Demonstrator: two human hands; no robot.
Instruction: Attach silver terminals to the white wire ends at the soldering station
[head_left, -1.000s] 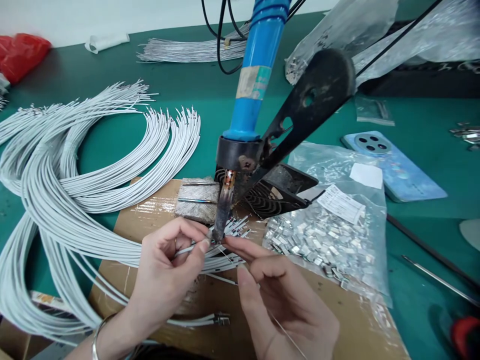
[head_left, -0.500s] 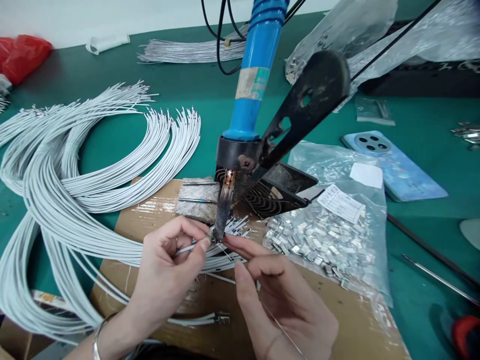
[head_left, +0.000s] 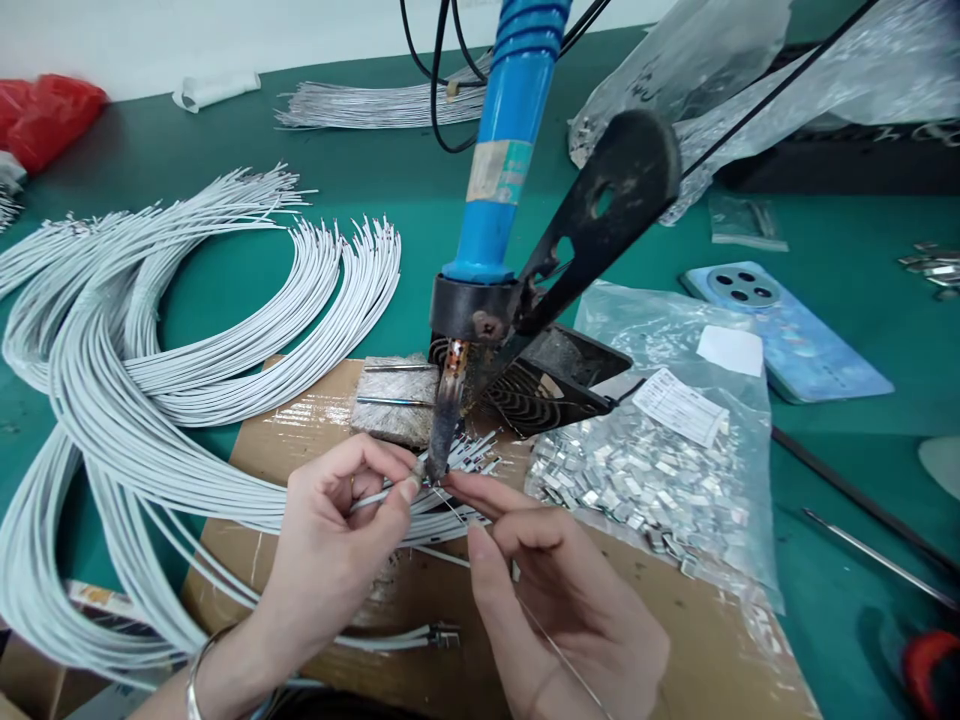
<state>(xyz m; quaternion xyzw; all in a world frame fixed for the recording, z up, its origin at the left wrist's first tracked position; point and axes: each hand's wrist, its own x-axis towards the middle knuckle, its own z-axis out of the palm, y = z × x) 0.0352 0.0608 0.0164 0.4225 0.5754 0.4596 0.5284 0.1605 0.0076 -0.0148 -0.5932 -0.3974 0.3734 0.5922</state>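
While the dark tip of a blue-handled soldering iron [head_left: 487,180] angles down at centre frame, your left hand [head_left: 334,550] has its grip closed on a white insulated wire [head_left: 382,498], pinched between thumb and forefinger just beside that tip. Your right hand [head_left: 562,610] grips a thin silvery wire [head_left: 559,650], its fingertips [head_left: 457,482] close to the left thumb. Below them, a fan of white wire ends [head_left: 457,500] lies on a brown cardboard sheet [head_left: 390,610]. Large coils of white wire [head_left: 150,370] sweep across the left of the frame on the green table [head_left: 862,240], and a clear plastic bag of small silver metal clips [head_left: 637,470] lies to the right
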